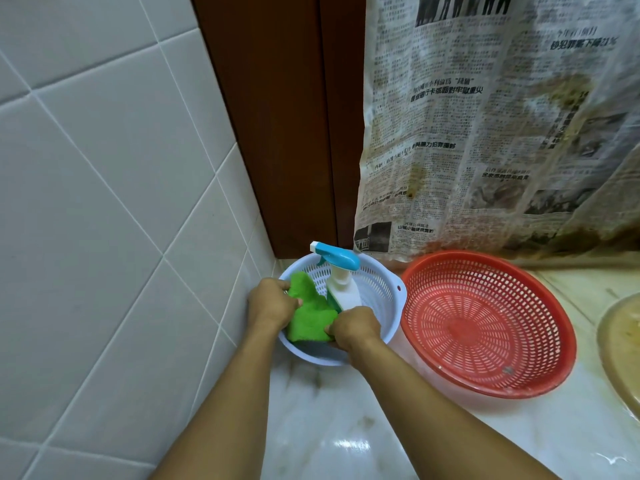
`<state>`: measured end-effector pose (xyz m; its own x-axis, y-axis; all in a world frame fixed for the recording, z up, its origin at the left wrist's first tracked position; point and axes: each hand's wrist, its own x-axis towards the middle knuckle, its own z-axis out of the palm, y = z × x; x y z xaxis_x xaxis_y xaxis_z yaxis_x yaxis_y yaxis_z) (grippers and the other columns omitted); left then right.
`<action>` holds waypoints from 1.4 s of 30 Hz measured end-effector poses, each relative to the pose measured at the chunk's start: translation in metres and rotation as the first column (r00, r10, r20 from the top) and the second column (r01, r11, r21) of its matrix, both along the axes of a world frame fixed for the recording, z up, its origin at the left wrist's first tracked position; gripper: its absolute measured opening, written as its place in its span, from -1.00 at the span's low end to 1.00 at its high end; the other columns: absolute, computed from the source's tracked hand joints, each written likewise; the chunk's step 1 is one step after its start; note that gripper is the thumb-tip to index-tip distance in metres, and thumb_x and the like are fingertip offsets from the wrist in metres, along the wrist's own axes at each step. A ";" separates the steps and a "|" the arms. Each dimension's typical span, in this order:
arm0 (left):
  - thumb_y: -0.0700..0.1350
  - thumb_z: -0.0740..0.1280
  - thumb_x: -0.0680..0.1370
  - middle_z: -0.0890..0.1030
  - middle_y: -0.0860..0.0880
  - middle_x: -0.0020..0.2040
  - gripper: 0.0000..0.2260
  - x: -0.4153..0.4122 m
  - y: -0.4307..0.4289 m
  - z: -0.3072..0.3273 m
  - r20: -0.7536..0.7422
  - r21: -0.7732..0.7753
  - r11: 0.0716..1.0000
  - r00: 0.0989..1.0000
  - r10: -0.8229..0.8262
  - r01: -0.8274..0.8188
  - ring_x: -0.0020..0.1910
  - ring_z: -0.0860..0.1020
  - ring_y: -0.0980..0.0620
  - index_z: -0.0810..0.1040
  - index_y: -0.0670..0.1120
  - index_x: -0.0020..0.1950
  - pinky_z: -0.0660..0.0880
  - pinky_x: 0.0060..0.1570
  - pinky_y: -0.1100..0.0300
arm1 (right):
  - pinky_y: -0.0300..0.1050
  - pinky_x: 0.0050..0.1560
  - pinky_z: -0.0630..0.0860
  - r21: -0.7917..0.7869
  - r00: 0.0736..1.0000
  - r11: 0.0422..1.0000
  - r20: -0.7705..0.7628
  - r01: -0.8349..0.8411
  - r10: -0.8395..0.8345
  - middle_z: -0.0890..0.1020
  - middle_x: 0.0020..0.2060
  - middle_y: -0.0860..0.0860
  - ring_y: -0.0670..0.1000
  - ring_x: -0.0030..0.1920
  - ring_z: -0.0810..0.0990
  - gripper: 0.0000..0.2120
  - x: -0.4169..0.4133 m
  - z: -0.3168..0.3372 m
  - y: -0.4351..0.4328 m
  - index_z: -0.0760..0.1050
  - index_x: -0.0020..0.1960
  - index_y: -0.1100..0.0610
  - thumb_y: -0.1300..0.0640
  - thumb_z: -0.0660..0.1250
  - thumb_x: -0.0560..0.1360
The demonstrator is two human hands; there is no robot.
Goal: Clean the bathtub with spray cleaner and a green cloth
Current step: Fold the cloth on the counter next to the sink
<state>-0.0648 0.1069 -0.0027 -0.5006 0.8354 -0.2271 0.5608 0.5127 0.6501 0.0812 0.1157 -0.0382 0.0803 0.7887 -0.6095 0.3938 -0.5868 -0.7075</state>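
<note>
Spray bottle (343, 289) upright in basket (381, 296), nozzle left. Left hand (272, 301) clamps green cloth (310, 317); right hand (353, 327) at bottle base, hold unclear.

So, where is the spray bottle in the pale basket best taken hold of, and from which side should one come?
Grip the white neck of the spray bottle, just under the blue trigger head, coming from above and the right. It stands nearly upright in the basket, the nozzle points left toward the wall, and the green cloth crowds its left side.
</note>
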 end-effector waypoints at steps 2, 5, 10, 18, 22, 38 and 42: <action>-0.15 0.60 0.45 0.66 -0.15 0.26 -0.52 0.001 0.000 0.001 -0.017 -0.021 1.000 1.000 -0.020 0.019 0.22 0.64 -0.10 0.63 -0.09 0.36 0.51 0.24 0.14 | -0.13 -0.21 0.51 0.001 1.000 1.000 -0.016 -0.024 0.024 0.64 0.08 0.15 0.13 -0.02 0.60 -0.72 0.001 -0.003 0.003 0.52 0.17 0.28 0.28 0.43 0.48; -0.17 0.60 0.44 0.64 -0.16 0.29 -0.49 0.001 0.004 0.001 -0.004 -0.043 0.999 1.000 -0.023 0.023 0.21 0.64 -0.10 0.61 -0.09 0.38 0.51 0.24 0.13 | 0.14 0.01 0.67 -0.082 0.984 0.997 -0.178 -0.008 -0.007 0.66 0.03 0.23 0.21 -0.01 0.65 -0.81 0.004 -0.004 0.008 0.53 0.06 0.28 0.42 0.29 0.47; -0.20 0.60 0.44 0.64 -0.16 0.28 -0.49 -0.001 0.006 -0.002 -0.002 -0.057 0.998 1.000 -0.020 0.020 0.20 0.64 -0.09 0.61 -0.09 0.37 0.52 0.25 0.13 | 0.04 0.04 0.60 -0.265 0.893 0.962 -0.446 -0.071 -0.057 0.61 -0.16 0.14 0.09 -0.14 0.61 -0.70 0.023 0.014 0.008 0.54 0.05 0.28 0.53 0.09 0.59; -0.22 0.61 0.43 0.67 -0.15 0.24 -0.51 -0.002 0.004 -0.007 -0.027 -0.020 0.999 0.999 -0.044 0.044 0.16 0.65 -0.07 0.63 -0.09 0.35 0.52 0.20 0.17 | -0.04 -0.20 0.70 -0.199 0.945 0.978 -0.326 -0.058 -0.011 0.54 -0.06 0.09 0.10 -0.11 0.62 -0.75 0.018 0.000 0.014 0.53 0.11 0.18 0.47 0.25 0.58; -0.19 0.61 0.42 0.70 -0.12 0.16 -0.53 -0.001 0.002 -0.007 -0.113 -0.014 0.993 0.987 -0.117 0.116 0.08 0.67 -0.05 0.66 -0.05 0.32 0.53 0.13 0.23 | 0.14 -0.02 0.70 -0.091 0.988 0.987 -0.093 -0.135 0.127 0.66 0.02 0.17 0.19 -0.03 0.70 -0.82 0.011 -0.018 0.023 0.61 0.09 0.23 0.34 0.36 0.50; -0.01 0.50 0.53 0.39 -0.06 0.25 -0.60 0.008 -0.015 -0.026 -0.542 -0.159 0.965 0.798 -0.263 0.210 0.32 0.42 -0.13 0.59 0.07 0.37 0.49 0.25 0.01 | 0.16 0.12 0.66 -0.036 0.848 0.857 0.129 -0.514 0.514 0.64 0.12 0.22 0.21 0.08 0.67 -0.70 0.023 -0.015 0.033 0.60 0.23 0.26 0.36 0.35 0.51; -0.01 0.43 0.57 0.39 -0.07 0.31 -0.65 0.010 -0.011 -0.027 -0.573 -0.226 0.955 0.767 -0.290 0.192 0.34 0.37 -0.12 0.59 0.03 0.35 0.44 0.30 0.04 | 0.04 0.20 0.60 0.078 0.817 0.830 0.248 -0.553 0.520 0.66 0.12 0.17 0.17 0.11 0.63 -0.72 0.031 0.000 0.026 0.61 0.23 0.24 0.29 0.28 0.55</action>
